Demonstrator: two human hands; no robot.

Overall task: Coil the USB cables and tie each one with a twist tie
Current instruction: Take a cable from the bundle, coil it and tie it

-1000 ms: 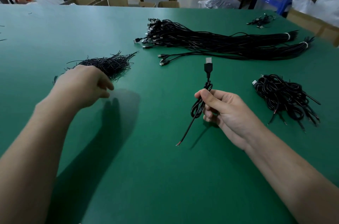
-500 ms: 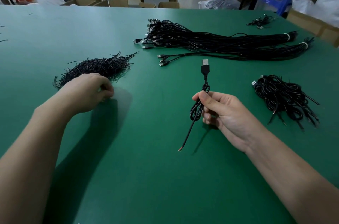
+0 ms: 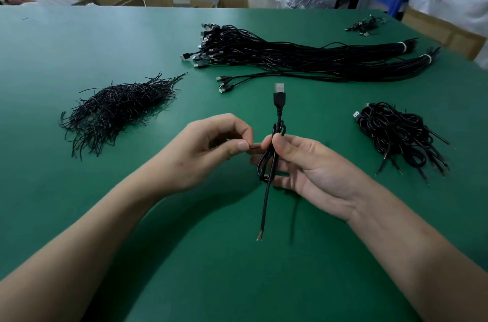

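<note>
My right hand grips a coiled black USB cable upright above the green table, its plug pointing up and its bare-wire tail hanging down. My left hand pinches a short black twist tie between thumb and forefinger, its tip touching the coil just left of my right thumb. A heap of black twist ties lies to the left. Straight uncoiled USB cables lie in bundles at the back.
A pile of coiled cables lies on the right of the table. A few more cables sit at the far right corner. Cardboard boxes and blue shelving stand beyond the table's far edge.
My left hand has left the heap of twist ties and come right to the coil, carrying one tie. My right hand with the cable has stayed nearly in place.
</note>
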